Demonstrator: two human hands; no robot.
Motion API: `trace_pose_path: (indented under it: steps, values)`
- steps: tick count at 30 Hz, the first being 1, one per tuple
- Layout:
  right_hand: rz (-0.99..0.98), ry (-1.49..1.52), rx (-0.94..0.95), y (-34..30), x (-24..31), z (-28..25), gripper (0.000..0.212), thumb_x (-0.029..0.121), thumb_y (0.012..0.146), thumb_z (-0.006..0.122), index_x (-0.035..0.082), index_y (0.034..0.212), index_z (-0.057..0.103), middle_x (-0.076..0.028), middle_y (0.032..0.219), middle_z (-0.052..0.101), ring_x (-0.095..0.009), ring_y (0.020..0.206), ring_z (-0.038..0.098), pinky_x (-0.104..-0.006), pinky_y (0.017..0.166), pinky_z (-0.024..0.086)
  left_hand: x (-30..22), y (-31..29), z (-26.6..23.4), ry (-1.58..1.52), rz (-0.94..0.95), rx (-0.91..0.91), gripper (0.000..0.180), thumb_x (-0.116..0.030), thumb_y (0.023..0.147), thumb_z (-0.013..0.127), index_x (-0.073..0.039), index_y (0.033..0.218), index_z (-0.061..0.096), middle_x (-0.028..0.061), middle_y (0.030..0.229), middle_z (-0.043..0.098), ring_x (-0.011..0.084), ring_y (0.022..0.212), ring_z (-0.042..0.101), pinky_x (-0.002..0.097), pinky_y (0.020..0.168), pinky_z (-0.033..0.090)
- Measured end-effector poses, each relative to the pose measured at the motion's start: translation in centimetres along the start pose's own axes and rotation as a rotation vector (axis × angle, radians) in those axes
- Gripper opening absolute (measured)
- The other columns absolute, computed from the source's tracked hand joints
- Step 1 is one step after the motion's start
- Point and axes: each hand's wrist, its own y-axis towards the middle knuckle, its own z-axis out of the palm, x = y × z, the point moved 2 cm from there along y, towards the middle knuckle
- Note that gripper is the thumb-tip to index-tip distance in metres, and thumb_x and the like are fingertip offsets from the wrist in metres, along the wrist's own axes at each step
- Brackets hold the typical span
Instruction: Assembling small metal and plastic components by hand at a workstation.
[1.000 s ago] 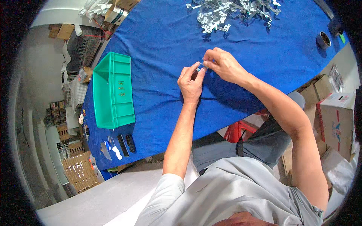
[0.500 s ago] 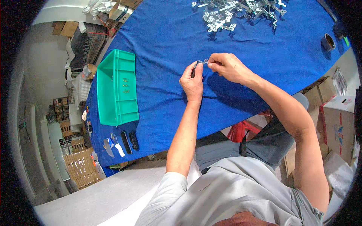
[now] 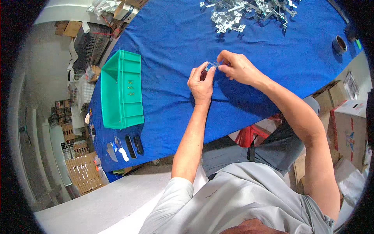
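Over the blue cloth, a small shiny metal bracket (image 3: 213,63) is held up between my two hands. My left hand (image 3: 201,86) pinches it, and something dark shows between thumb and fingers, too small to name. My right hand (image 3: 240,68) has thumb and forefinger closed at the bracket's right end. At the far side of the table lies a heap of similar metal brackets (image 3: 233,17), loose and tangled.
On the left of the blue cloth (image 3: 175,43) stands a green plastic bin (image 3: 130,111). Nearer lie a black phone-like slab (image 3: 130,146), a dark case (image 3: 138,144) and a white-handled tool (image 3: 123,154). A round dark container (image 3: 339,44) sits far right.
Both hands have shifted slightly to the right. The left fingers have spread a little around the piece, and more of the metal bracket shows between the hands.
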Motion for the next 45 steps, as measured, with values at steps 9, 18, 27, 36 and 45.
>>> trace_pose_path:
  steps: [9, 18, 27, 36, 45]
  values:
    - [-0.136, -0.122, -0.056, 0.5, -0.9, 0.4, 0.018, 0.019, 0.097, 0.062, 0.002, 0.102, 0.062, -0.008, 0.081, 0.060, -0.019, 0.075, 0.058, -0.0354, 0.067, 0.047, -0.9, 0.1, -0.1, 0.128, 0.148, 0.027, 0.026, -0.009, 0.078, 0.081, -0.005, 0.103, 0.074, 0.0071, 0.078, 0.063, 0.0164, 0.064, 0.059, 0.0308, 0.059, 0.048]
    - [-0.036, 0.065, -0.131, 0.5, 0.2, -1.6, 0.021, 0.020, 0.096, 0.061, -0.001, 0.100, 0.060, -0.018, 0.087, 0.063, -0.031, 0.081, 0.063, -0.0405, 0.075, 0.050, 1.6, 4.8, -5.3, 0.384, 0.141, -0.160, 0.024, -0.021, 0.083, 0.078, -0.004, 0.099, 0.074, 0.0139, 0.086, 0.068, 0.0284, 0.079, 0.064, 0.0398, 0.072, 0.051]
    - [-0.205, -0.018, -0.036, -0.3, 1.5, 0.1, 0.019, 0.017, 0.097, 0.060, -0.001, 0.097, 0.057, -0.018, 0.082, 0.060, -0.032, 0.076, 0.061, -0.0421, 0.071, 0.048, 14.0, 7.9, -21.6, 0.992, -0.167, -0.191, 0.049, -0.036, 0.084, 0.075, -0.006, 0.122, 0.066, 0.0188, 0.111, 0.066, 0.0372, 0.104, 0.062, 0.0473, 0.093, 0.049]
    - [-0.123, -0.090, 0.087, -0.1, 1.5, 0.2, 0.019, 0.019, 0.094, 0.058, 0.000, 0.095, 0.059, -0.023, 0.089, 0.066, -0.044, 0.090, 0.064, -0.0529, 0.077, 0.050, 9.3, 9.0, -16.8, 1.002, 0.262, -0.238, 0.054, -0.028, 0.084, 0.074, -0.004, 0.130, 0.059, 0.0225, 0.122, 0.059, 0.0397, 0.116, 0.054, 0.0495, 0.100, 0.044]
    - [-0.145, -0.318, 0.439, -1.0, 0.7, 1.4, 0.019, 0.018, 0.091, 0.056, 0.001, 0.096, 0.060, -0.024, 0.090, 0.068, -0.044, 0.091, 0.066, -0.0554, 0.078, 0.051, -2.4, 11.4, 4.8, 0.471, 0.554, 0.233, 0.023, -0.025, 0.084, 0.074, -0.006, 0.095, 0.072, 0.0127, 0.098, 0.069, 0.0322, 0.094, 0.066, 0.0424, 0.082, 0.054]
